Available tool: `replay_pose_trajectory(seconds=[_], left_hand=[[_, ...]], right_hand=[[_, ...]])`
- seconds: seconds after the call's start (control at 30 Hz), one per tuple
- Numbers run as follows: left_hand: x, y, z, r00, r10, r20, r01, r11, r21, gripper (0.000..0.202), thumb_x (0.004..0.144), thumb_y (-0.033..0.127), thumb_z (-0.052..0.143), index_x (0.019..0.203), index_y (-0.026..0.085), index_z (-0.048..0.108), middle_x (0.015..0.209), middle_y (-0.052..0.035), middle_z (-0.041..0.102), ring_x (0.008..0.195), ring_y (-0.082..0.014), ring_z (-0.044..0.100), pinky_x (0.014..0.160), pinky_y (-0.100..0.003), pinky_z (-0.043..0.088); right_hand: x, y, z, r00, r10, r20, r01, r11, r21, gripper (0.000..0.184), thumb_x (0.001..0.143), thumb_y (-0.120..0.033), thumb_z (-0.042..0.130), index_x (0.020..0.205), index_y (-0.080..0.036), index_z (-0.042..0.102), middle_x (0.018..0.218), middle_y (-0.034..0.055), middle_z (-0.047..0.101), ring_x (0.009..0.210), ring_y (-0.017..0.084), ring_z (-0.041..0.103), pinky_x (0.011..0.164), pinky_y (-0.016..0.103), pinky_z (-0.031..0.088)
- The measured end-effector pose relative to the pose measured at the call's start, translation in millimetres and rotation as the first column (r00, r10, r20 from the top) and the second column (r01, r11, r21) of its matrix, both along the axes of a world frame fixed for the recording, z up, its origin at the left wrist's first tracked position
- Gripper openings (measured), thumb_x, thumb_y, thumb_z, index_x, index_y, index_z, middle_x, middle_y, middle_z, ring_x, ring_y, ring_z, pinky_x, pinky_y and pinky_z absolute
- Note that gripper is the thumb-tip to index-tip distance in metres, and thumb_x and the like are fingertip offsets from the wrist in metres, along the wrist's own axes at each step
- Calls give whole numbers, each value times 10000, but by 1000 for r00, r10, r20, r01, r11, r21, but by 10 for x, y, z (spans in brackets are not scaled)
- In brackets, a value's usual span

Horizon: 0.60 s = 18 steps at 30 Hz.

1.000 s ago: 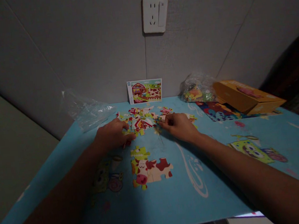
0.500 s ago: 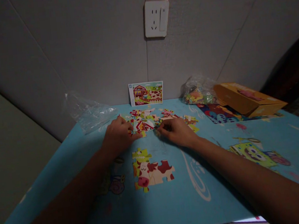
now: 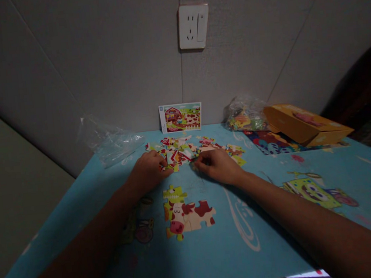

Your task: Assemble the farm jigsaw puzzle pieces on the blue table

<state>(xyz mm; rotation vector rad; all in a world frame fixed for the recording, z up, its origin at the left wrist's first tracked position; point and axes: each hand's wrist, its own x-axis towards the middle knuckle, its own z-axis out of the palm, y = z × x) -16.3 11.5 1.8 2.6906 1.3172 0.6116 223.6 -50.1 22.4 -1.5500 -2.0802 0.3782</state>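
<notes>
My left hand (image 3: 148, 172) rests on the near left edge of a heap of loose puzzle pieces (image 3: 186, 150), fingers curled and pinching a piece at its tip. My right hand (image 3: 217, 165) lies at the heap's near right side, fingers bent and pressed on pieces; what it holds is unclear. A joined cluster showing a brown-and-white cow (image 3: 186, 211) lies nearer to me, apart from both hands. A picture card of the farm scene (image 3: 181, 117) leans against the wall behind the heap.
The blue cartoon-printed table cover (image 3: 235, 243) ends close at the front. A crumpled clear plastic bag (image 3: 110, 139) lies back left. A bag of other pieces (image 3: 244, 115) and a yellow box (image 3: 305, 123) sit back right. A wall socket (image 3: 193, 26) is above.
Both hands have drawn slightly closer together at the near edge of the heap; the left hand moved right, the right hand moved a little left. The cow cluster stays put.
</notes>
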Motion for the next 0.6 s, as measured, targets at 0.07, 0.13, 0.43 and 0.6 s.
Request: replay_pose_trajectory(seconds=[0.07, 0.13, 0.43, 0.6], left_hand=[[-10, 16, -10, 1000, -19, -6, 19, 1000, 2, 191, 762, 342, 719, 742, 157, 671, 831, -64, 599, 815, -205, 576, 794, -337, 455], [-19, 23, -6, 1000, -28, -8, 28, 1000, -11, 221, 761, 368, 723, 725, 161, 657, 822, -58, 590, 821, -208, 568, 785, -337, 449], [-4, -6, 29, 999, -53, 7, 54, 998, -44, 230, 747, 347, 734, 670, 176, 601, 802, -48, 607, 815, -211, 565, 777, -339, 442], [-10, -10, 40, 997, -16, 78, 19, 999, -41, 331, 691, 337, 754, 945, 180, 612, 978, -73, 673, 933, -256, 603, 852, -389, 460]], right_hand=[[7, -2, 3, 1000, 2, -5, -2, 1000, 0, 177, 822, -216, 580, 668, -155, 643, 585, 4, 590, 540, 107, 478, 564, 251, 295], [8, -4, 8, 1000, 10, -7, -10, 1000, -2, 171, 821, -206, 582, 671, -154, 646, 585, 1, 589, 538, 105, 476, 568, 251, 295], [-6, -1, 3, 1000, 10, -16, -10, 1000, -22, 170, 814, -214, 590, 664, -151, 640, 567, -6, 575, 526, 100, 474, 554, 244, 295], [0, -1, -4, 1000, 17, -16, -17, 999, -27, 174, 813, -225, 589, 662, -154, 639, 572, -3, 580, 527, 103, 472, 554, 248, 294]])
